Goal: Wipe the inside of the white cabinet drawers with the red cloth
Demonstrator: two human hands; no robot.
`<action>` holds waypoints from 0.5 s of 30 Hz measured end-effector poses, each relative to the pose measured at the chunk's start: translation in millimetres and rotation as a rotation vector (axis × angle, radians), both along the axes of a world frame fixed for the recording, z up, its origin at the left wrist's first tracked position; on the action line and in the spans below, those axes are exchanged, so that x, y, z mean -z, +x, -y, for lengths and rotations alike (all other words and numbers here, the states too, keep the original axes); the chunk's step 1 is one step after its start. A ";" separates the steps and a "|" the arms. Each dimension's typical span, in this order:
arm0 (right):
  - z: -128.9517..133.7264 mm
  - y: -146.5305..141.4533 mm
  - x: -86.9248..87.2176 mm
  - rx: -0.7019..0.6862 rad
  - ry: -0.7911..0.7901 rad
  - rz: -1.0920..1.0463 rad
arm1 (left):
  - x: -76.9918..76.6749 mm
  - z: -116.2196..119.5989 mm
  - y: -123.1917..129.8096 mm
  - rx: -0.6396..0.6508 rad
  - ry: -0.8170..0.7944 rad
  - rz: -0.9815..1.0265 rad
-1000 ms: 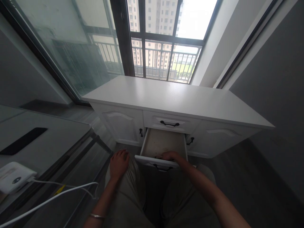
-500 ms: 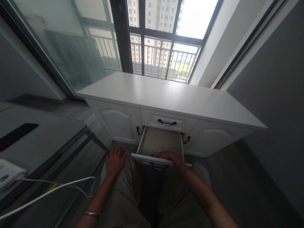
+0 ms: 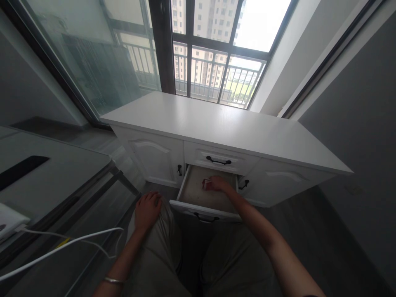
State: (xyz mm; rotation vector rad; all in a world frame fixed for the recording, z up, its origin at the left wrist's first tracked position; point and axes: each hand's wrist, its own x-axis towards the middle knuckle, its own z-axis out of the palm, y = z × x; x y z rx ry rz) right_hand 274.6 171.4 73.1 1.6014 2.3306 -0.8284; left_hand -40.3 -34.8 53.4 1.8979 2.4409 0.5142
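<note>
My right hand [image 3: 217, 183] reaches into the pulled-out lower drawer [image 3: 189, 195] of a white cabinet [image 3: 148, 159]. Its fingers are closed on a small reddish-and-white thing [image 3: 205, 184], too small and dim to name, held low over the drawer bottom. A few dark specks lie on that pale bottom. On my left knee rests my left hand [image 3: 149, 209], fingers stretched out and holding nothing. The drawer's dark handle [image 3: 206, 218] faces me between my knees.
Above the pulled-out drawer is a shut drawer [image 3: 218, 161]; cabinet doors flank both. At left stands a table [image 3: 71, 159] with a dark flat object [image 3: 23, 169], a white box [image 3: 10, 222] and a white cable [image 3: 77, 242]. Behind the cabinet are tall windows [image 3: 210, 53].
My right hand has moved from the drawer's front edge back toward its middle, with the small thing in its fingers. My left hand stays on the knee.
</note>
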 end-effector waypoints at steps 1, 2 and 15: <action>-5.4 -0.8 2.7 0.011 0.111 0.033 | 0.4 -0.1 -0.2 0.000 0.000 -0.001; -9.4 -0.6 6.8 0.017 0.216 0.064 | 1.1 -0.2 -0.4 0.002 -0.001 -0.002; -8.7 76.1 78.5 0.181 0.300 0.183 | -2.0 0.7 0.2 0.002 -0.026 -0.014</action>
